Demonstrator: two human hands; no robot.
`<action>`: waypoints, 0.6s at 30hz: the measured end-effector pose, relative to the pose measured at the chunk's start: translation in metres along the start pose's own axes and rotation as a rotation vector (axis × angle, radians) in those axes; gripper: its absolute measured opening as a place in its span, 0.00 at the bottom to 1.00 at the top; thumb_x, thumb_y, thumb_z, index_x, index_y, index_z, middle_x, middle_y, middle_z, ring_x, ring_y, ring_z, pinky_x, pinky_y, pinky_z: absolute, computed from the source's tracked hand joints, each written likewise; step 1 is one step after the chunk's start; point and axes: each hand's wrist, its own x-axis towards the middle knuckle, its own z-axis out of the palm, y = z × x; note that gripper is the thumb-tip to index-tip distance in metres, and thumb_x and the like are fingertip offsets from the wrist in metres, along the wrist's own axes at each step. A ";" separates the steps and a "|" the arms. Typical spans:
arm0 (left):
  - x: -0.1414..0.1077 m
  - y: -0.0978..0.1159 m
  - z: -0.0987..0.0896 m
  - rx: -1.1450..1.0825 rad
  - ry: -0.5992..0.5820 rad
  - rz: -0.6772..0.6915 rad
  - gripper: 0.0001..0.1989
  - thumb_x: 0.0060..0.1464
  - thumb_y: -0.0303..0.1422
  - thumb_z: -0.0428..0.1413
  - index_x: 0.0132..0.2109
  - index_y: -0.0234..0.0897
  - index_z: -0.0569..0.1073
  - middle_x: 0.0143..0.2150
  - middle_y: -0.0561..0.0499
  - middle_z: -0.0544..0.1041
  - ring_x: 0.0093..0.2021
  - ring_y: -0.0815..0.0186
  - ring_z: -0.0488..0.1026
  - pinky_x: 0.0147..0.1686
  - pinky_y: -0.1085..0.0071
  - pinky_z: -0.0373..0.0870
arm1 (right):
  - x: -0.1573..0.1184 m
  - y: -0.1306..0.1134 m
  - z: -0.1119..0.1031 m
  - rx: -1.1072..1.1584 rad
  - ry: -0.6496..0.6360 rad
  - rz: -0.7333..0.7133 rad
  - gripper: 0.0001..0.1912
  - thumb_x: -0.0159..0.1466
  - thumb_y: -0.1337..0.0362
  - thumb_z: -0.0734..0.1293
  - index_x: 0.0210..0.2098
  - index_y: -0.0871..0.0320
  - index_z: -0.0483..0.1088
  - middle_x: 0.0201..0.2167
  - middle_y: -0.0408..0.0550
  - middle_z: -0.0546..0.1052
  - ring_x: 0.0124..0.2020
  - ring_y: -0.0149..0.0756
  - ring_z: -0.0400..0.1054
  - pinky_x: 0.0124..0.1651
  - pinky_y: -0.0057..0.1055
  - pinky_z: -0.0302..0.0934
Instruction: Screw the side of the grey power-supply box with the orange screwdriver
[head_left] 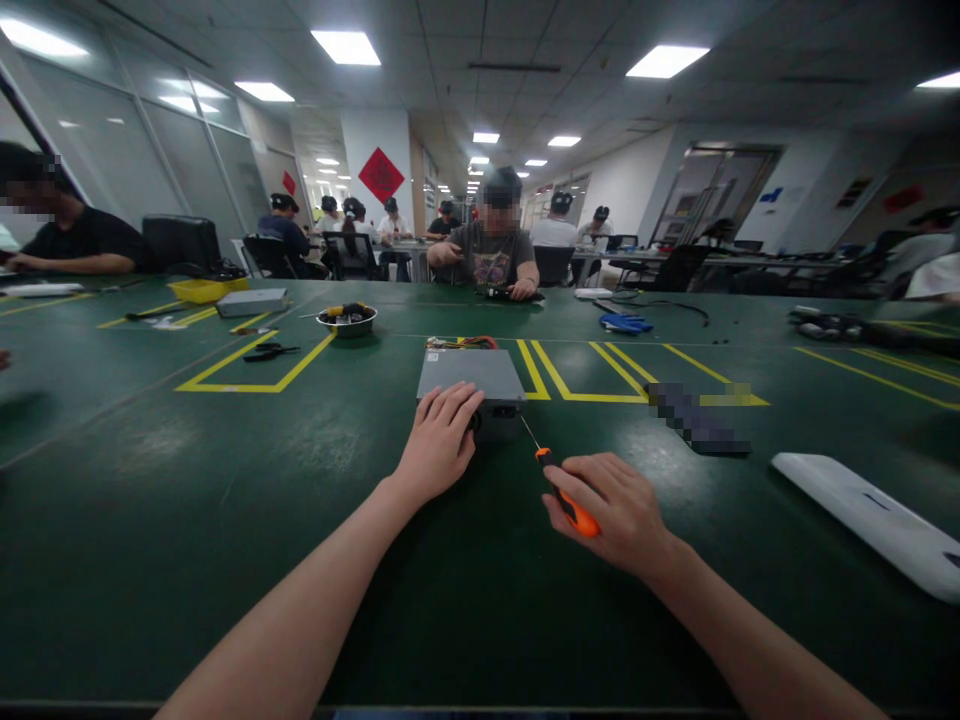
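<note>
A grey metal computer power supply unit (472, 372) sits on the green table in front of me, with a bundle of coloured wires (480, 343) at its far side. My left hand (442, 435) grips its near left part, fingers over the top and thumb down by the front face. In my right hand (611, 505) is an orange and black screwdriver (576, 508), held at a slant. Its thin shaft points up and left, the tip near the unit's front right corner. Whether the tip touches the unit or a screw, I cannot tell.
A metal bowl (346, 322) with tools and black pliers (270, 351) lie further left. Beyond them are a yellow tray (206, 290) and another grey box (253, 302). On the right are a white device (862, 510) and blue gloves (625, 323). A person (491, 250) sits opposite.
</note>
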 end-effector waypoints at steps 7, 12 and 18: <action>0.000 0.000 0.000 -0.003 -0.004 -0.002 0.25 0.53 0.26 0.47 0.59 0.39 0.57 0.61 0.47 0.60 0.63 0.61 0.53 0.63 0.58 0.46 | 0.001 -0.011 -0.003 -0.070 0.000 0.006 0.04 0.60 0.68 0.64 0.37 0.60 0.66 0.32 0.49 0.74 0.30 0.33 0.68 0.33 0.30 0.61; -0.001 0.000 -0.001 0.001 -0.008 -0.003 0.25 0.54 0.26 0.46 0.60 0.38 0.57 0.61 0.46 0.60 0.63 0.61 0.53 0.62 0.56 0.46 | 0.002 -0.032 -0.011 -0.181 -0.081 0.140 0.04 0.64 0.69 0.60 0.33 0.60 0.66 0.32 0.51 0.74 0.27 0.33 0.68 0.30 0.29 0.61; -0.001 0.000 -0.001 -0.005 -0.007 -0.003 0.25 0.54 0.26 0.46 0.60 0.38 0.57 0.61 0.46 0.60 0.63 0.61 0.53 0.63 0.56 0.46 | 0.005 -0.052 -0.006 -0.177 -0.207 0.345 0.13 0.67 0.71 0.50 0.32 0.61 0.63 0.31 0.52 0.71 0.24 0.32 0.67 0.25 0.28 0.62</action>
